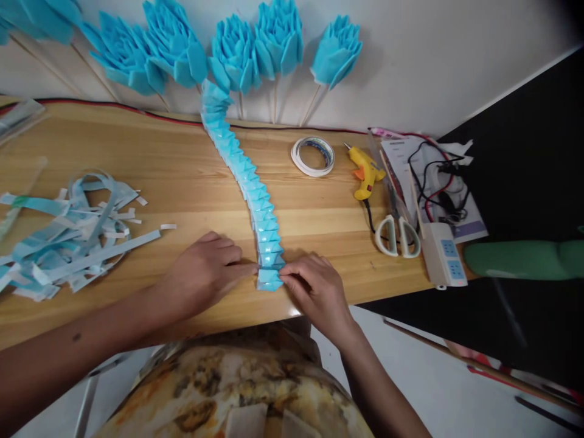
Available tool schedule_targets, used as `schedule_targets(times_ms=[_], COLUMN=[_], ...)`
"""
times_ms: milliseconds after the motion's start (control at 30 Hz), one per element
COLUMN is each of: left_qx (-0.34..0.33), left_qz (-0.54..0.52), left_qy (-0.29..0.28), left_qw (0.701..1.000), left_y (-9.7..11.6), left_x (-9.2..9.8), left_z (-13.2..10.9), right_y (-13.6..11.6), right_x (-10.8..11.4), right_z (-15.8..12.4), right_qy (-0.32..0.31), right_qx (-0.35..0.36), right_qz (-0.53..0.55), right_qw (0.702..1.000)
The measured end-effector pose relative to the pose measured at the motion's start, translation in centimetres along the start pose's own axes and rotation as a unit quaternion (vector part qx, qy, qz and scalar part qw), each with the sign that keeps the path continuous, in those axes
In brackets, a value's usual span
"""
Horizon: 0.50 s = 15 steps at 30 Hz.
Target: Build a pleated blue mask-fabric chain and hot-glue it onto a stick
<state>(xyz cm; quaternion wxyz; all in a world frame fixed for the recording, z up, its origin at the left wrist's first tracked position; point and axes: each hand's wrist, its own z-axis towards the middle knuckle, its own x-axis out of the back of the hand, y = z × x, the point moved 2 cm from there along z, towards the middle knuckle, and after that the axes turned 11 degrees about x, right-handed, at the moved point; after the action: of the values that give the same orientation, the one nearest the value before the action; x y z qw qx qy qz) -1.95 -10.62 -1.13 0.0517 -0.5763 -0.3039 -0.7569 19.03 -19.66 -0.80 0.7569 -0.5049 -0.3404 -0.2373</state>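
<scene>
A long pleated blue strip (260, 198) of overlapping folded pieces lies on the table in a curve, with its near end by the front edge. My left hand (201, 274) is closed at the left edge of that near end, its index finger stretched to the strip and the other fingers curled. On the opposite edge, my right hand (317, 289) pinches the strip between thumb and index finger. A shiny clear layer, which looks like tape, shows along the strip's surface.
Blue flowers on sticks (235, 52) lean at the wall. Cut scraps (86, 231) pile up on the left. Rightward are a tape roll (298, 164), a yellow glue gun (365, 176), scissors (396, 234), a power strip (441, 252) and papers (469, 207) under tangled cables.
</scene>
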Motion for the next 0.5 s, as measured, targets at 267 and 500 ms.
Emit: schedule_targets(times_ms=[267, 500], left_qx=[0.013, 0.013], left_qz=[-0.002, -0.013], left_qy=[-0.005, -0.006], left_qw=[1.000, 1.000], left_y=[-0.19, -0.07], left_x=[-0.25, -0.01], left_z=[-0.08, 0.13], right_y=[-0.05, -0.27], right_x=[0.10, -0.11], right_z=[-0.05, -0.08], right_qy=[0.006, 0.015], right_qx=[0.001, -0.010], right_qz=[0.005, -0.006], right_qw=[1.000, 1.000])
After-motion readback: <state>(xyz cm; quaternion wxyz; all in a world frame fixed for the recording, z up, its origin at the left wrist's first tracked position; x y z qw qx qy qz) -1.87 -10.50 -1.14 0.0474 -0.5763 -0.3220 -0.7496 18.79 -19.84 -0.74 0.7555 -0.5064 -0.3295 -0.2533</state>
